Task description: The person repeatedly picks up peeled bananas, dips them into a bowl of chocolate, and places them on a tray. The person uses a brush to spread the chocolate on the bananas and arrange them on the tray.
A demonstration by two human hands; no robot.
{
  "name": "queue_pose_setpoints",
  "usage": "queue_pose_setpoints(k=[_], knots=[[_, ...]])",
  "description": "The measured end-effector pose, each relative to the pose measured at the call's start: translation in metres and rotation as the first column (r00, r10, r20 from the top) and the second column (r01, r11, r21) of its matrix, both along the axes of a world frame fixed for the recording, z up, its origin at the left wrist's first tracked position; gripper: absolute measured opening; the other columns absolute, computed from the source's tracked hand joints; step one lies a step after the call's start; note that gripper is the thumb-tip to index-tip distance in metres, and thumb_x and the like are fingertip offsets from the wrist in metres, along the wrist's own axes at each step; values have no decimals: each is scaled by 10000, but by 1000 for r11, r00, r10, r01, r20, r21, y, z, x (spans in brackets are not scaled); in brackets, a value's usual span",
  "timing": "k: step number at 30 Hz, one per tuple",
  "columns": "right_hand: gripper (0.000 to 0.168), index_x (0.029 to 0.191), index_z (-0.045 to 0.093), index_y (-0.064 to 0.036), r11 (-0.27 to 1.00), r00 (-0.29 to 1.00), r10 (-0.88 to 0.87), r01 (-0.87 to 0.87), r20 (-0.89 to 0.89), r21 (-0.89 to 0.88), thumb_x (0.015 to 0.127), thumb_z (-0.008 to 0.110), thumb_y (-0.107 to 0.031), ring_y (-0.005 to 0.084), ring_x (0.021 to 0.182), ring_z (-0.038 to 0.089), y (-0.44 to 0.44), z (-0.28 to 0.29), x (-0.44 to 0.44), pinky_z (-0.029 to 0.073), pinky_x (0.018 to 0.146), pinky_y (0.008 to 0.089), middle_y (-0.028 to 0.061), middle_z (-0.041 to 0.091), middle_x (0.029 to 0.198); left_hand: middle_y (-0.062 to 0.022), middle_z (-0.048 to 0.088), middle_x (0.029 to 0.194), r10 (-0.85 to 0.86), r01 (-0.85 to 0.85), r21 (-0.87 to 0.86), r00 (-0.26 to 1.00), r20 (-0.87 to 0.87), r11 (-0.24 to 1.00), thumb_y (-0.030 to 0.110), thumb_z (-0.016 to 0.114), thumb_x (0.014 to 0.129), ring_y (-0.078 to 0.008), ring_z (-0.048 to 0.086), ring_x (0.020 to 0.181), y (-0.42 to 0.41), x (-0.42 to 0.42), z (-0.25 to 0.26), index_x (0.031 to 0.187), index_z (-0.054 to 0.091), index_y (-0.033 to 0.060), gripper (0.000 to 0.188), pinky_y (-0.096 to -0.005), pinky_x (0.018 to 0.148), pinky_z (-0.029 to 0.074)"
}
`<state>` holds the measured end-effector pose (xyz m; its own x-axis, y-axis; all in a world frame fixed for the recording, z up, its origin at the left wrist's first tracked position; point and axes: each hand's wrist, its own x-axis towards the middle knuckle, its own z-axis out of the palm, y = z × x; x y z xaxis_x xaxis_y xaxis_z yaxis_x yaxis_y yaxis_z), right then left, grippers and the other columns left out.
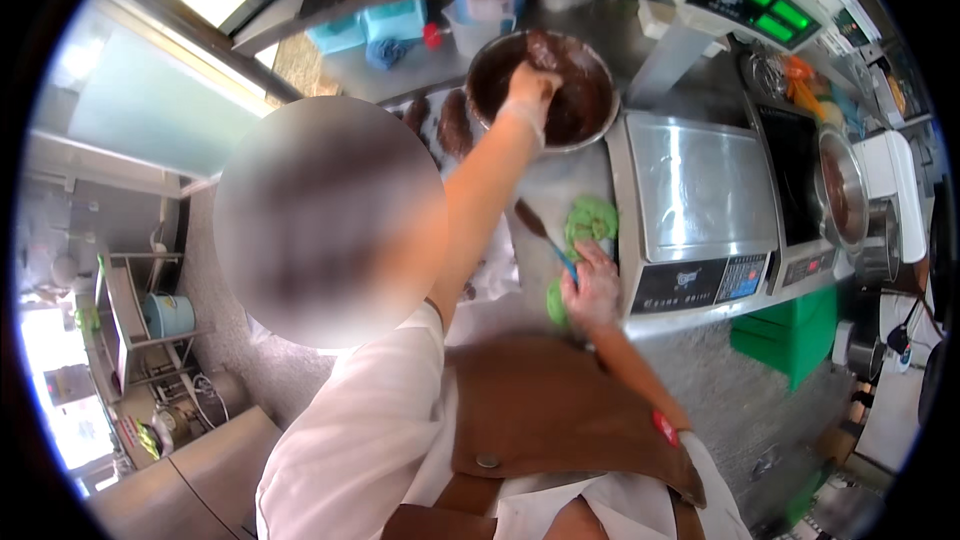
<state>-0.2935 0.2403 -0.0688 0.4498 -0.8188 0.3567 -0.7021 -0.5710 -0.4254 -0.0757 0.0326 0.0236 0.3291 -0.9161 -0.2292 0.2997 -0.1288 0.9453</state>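
Observation:
A metal mixing bowl coated inside with dark brown, chocolate-like stuff stands at the back of the worktop. Into it reaches my left hand, in a clear glove, fingers curled; whether they grip anything is hidden. A brown-coated lump shows just beyond the fingers. Lower right, my gloved right hand holds the blue handle of a spatula, whose brown-smeared blade points up and left. A crumpled green cloth lies beside that hand. Left of the bowl, long brown-coated pieces lie on white paper.
A steel-topped weighing scale with a raised display stands right of my right hand. Beyond it is a cooktop with another metal bowl. A plastic jug and blue containers stand behind. A blurred disc hides the left part.

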Motion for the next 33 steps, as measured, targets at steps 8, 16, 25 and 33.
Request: queue_pose_setpoints(k=[8, 16, 25, 33], knots=[[185, 835, 628, 0, 998, 1000, 2, -3, 30, 58, 779, 621, -176, 339, 1132, 538, 0, 8, -5, 418, 944, 449, 158, 592, 1186, -67, 526, 1296, -180, 502, 185, -58, 982, 845, 179, 550, 885, -264, 469, 1212, -29, 49, -70, 1215, 588, 153, 333, -352, 988, 382], [160, 831, 598, -7, 999, 999, 24, -26, 38, 47, 754, 639, -141, 354, 1081, 555, 0, -3, -6, 436, 918, 448, 173, 597, 1159, -106, 561, 1278, -213, 162, -170, 912, -351, 972, 150, 428, 877, -298, 438, 1244, -5, 62, -24, 1144, 562, 59, 313, -639, 1068, 195], [152, 828, 600, 2, 999, 995, 37, -35, 91, -19, 740, 646, -113, 357, 1063, 565, -1, 12, 1, 451, 903, 434, 177, 598, 1153, -120, 604, 1176, -523, 499, -210, 849, -75, 841, 181, 552, 867, -237, 564, 1076, 94, 161, 52, 1177, 557, 14, 352, -367, 978, 423], [151, 832, 614, 7, 998, 996, 21, -15, 88, -65, 738, 653, -105, 355, 1032, 582, 0, 11, 4, 467, 887, 419, 177, 608, 1128, -164, 636, 945, -584, 511, 291, 644, 494, 809, -8, 613, 656, -240, 592, 873, 151, 167, 69, 1076, 573, -65, 426, -300, 788, 473]])
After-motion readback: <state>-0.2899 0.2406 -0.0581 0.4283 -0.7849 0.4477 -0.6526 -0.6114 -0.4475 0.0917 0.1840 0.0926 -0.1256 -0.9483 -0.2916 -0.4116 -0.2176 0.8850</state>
